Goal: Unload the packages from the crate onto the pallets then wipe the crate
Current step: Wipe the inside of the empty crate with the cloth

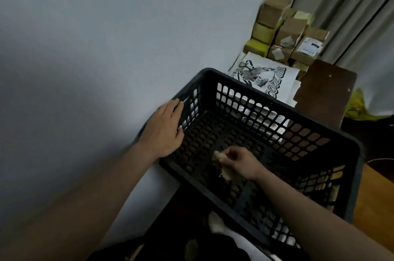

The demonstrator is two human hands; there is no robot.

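As we look down into the black crate [207,83], its slotted floor holds no packages, only the right hand [238,162] and what it carries. The crate sits close to the pale wall [106,26], tilted in our view, its near corner over dark ground. The left hand [165,130] lies flat on the crate's left rim, fingers straight and close together, their tips reaching over the wall's openings. The right hand is low inside, fingers curled and pinching a small crumpled pale cloth [219,157] against the floor of the crate. The packages [287,32], brown and yellow-green cardboard boxes, stand stacked in the corner beyond the crate, between the wall and a grey curtain [351,5]; we cannot tell what they rest on. Between crate and stack lies a white printed bag [266,77], and beside it a dark brown board [326,90].
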